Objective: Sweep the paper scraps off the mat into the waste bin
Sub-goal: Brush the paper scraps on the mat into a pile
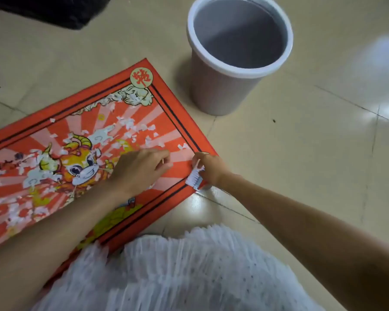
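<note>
Sweeping has barely begun, judged from the head view, the only one supplied. Item: mat, red with black border lines, a printed cartoon dragon and sunburst, lying askew on a tiled floor. Item: paper scraps, white, small, scattered over most of the mat's printed field, thickest toward its far corner and along the left part; a few lie close to the right edge near the near-right corner. Item: waste bin, grey with a white rim, upright on the floor just beyond the mat's far corner, apart from it; its inside looks bare, though the bottom is dim. Item: left hand, resting palm down on the mat near the right edge, fingers loosely curled; a thin pale sliver shows at the fingertips, and whether it is pinched cannot be told. Item: right hand, at the mat's near-right corner, fingers curled round a small brush with white bristles, the bristles at the mat's edge. Done: nothing evident in the bin. Left: nearly all scraps to gather and tip in. Writing: a round yellow medallion in the far corner bears one red Chinese-style character, not legible; no brand seen. Also present: white ruffled garment at the bottom.
</note>
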